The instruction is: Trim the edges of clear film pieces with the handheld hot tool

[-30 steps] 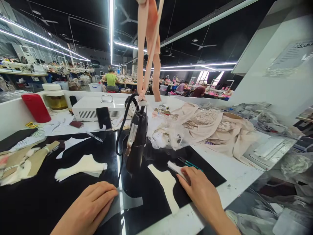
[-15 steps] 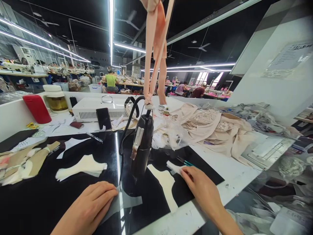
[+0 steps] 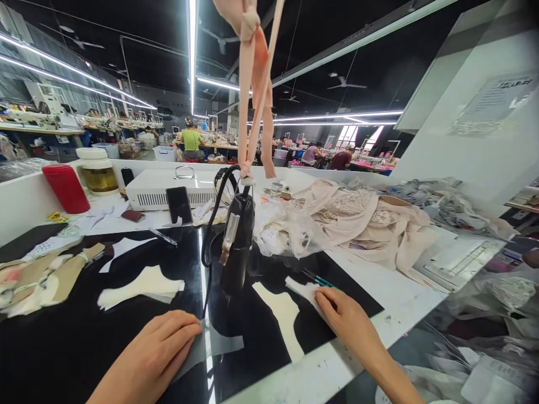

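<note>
My left hand (image 3: pixel 154 350) lies flat on the black work surface, fingers extended side by side over a thin grey see-through fabric piece (image 3: pixel 221 343). The part of that piece under my palm is hidden. My right hand (image 3: pixel 353 325) pinches the near end of a small stack of white fabric pieces (image 3: pixel 301 287) between thumb and fingers. Between my hands rests a cream curved fabric piece (image 3: pixel 281 317). A black corded hand tool (image 3: pixel 240 241) hangs upright on knotted pink strips (image 3: pixel 255 101), beyond both hands. Another cream stack (image 3: pixel 145 285) lies beyond my left hand.
Teal-handled tweezers or a similar slim tool (image 3: pixel 322 279) lie beyond my right hand. A heap of beige lace fabric (image 3: pixel 357 216) covers the right back. A white metal box (image 3: pixel 158 182), a phone (image 3: pixel 179 205), a red container (image 3: pixel 66 188) and a lidded jar (image 3: pixel 97 174) stand behind.
The hanging tool and its pink strips have swung slightly left. My right hand has shifted a little to the right, on the white pieces. My left hand has stayed nearly still.
</note>
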`<state>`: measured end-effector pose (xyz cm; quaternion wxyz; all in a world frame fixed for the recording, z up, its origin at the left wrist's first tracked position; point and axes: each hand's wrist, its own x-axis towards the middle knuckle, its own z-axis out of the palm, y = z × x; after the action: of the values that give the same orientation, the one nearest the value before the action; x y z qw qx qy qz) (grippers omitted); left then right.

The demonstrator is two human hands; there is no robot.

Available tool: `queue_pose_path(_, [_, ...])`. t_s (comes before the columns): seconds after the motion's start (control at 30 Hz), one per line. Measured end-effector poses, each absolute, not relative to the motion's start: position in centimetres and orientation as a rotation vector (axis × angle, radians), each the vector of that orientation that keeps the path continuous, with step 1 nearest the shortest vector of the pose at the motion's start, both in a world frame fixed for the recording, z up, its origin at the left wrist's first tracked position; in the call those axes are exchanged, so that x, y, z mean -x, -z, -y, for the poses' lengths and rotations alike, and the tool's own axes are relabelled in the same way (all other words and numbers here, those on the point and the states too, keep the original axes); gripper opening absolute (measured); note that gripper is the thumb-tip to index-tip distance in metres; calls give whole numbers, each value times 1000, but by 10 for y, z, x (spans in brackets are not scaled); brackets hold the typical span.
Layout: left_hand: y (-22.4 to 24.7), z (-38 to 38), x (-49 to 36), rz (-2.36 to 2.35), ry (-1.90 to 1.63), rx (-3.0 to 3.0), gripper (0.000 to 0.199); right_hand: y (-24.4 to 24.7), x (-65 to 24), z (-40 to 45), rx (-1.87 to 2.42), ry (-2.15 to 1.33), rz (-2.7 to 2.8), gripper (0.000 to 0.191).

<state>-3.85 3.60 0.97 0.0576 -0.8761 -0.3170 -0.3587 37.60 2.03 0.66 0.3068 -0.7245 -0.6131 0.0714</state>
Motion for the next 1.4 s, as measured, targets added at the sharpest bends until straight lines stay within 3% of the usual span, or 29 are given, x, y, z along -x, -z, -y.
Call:
queue_pose_path(0.73, [-12,-37,37,954,1087,2661,37,-18,-394,-32,1777,-226,1375,57])
queue_pose_path(1.3, [-4,-38,40,1001,1076,2693,33,-41,-405,-36,1608,-551,1316,52])
queue_pose_path(1.4, [-4,-38,41,997,1088,2695,32,-45,-408,-38,1582,-566,1264,59])
